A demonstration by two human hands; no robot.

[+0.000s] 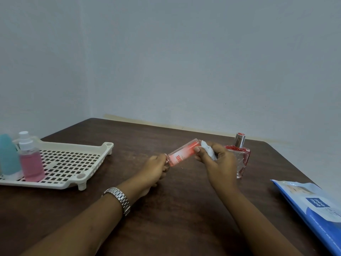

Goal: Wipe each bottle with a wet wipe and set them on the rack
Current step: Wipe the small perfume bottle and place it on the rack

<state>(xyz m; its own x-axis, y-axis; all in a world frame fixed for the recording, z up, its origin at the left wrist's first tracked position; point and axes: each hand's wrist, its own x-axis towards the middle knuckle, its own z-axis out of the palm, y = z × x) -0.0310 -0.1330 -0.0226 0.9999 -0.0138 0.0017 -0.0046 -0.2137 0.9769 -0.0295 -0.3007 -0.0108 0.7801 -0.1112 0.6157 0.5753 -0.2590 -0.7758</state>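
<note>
A slim red-orange bottle [181, 153] lies tilted above the table, its base pointing up and to the right. My left hand [156, 168] grips its cap end. My right hand [216, 159] holds a crumpled white wet wipe [208, 149] against the bottle's upper end, thumb on the bottle. A cream perforated rack [73, 159] sits at the left with a pink spray bottle [31, 161] and a light blue bottle [8, 156] standing on it. Behind my right hand a square red glass perfume bottle [241, 156] with a silver cap stands on the table.
A blue pack of wet wipes [313, 209] lies at the right edge of the dark brown wooden table [175, 209]. A pale wall runs behind the table's far edge. A metal watch is on my left wrist.
</note>
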